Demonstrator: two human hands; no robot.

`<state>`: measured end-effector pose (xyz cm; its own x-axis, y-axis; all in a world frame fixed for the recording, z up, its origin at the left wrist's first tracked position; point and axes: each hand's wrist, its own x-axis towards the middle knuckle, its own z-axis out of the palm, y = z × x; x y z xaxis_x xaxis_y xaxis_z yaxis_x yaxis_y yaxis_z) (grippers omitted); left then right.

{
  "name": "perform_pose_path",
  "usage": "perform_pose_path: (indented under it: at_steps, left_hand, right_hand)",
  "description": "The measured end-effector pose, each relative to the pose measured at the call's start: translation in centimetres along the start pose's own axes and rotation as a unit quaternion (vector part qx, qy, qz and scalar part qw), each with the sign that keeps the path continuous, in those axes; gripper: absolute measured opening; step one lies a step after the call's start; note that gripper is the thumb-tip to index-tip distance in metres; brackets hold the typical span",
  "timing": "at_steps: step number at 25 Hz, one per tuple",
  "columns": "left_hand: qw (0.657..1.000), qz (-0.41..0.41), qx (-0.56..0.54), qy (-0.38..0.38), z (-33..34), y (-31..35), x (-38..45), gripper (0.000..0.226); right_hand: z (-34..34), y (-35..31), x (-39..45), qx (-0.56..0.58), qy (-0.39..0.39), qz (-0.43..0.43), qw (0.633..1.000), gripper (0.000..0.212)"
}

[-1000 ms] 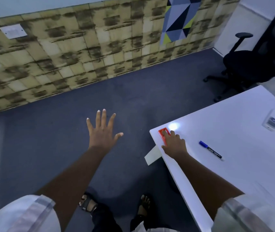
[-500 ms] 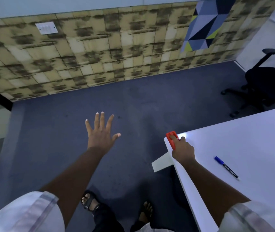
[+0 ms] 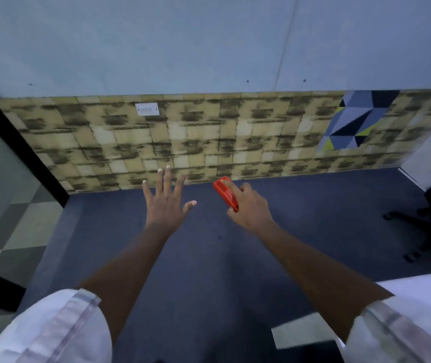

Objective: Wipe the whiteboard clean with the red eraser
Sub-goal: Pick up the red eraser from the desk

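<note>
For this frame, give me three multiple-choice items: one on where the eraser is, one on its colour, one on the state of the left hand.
1. Where is the eraser?
A. On the table
B. In the right hand, in the air
C. On the floor

2. What colour is the eraser?
A. Blue
B. Black
C. Red

3. How is the left hand?
A. Open, fingers spread, holding nothing
B. Gripping a marker
C. Flat on the table

Key: B, fingers curl round it above the carpet; C, its casing is plainly red; A, the fingers are straight and apart.
</note>
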<state>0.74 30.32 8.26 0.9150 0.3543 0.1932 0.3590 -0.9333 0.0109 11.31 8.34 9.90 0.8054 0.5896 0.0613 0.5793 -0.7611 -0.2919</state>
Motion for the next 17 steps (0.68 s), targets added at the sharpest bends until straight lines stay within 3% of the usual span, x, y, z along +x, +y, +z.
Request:
perform_pose_path:
  at_steps: [4, 10, 17]
  left_hand:
    - [0.996, -0.027, 0.025, 0.079, -4.4, -11.3, 4.6, 0.084]
    - [0.979, -0.062, 0.045, 0.191, -10.4, -27.6, 8.8, 0.083]
    - [0.954, -0.114, 0.1, 0.258, -14.3, -41.0, 17.1, 0.086]
  right_hand:
    - [-2.1, -11.8, 8.5, 0.009, 0.073, -0.1, 0.992, 0.083]
    - [-3.8, -28.0, 18.0, -0.016, 0.2, -0.228, 0.953, 0.078]
    - [-5.3, -38.2, 31.6, 0.011, 0.295, -0.313, 0.903, 0.07]
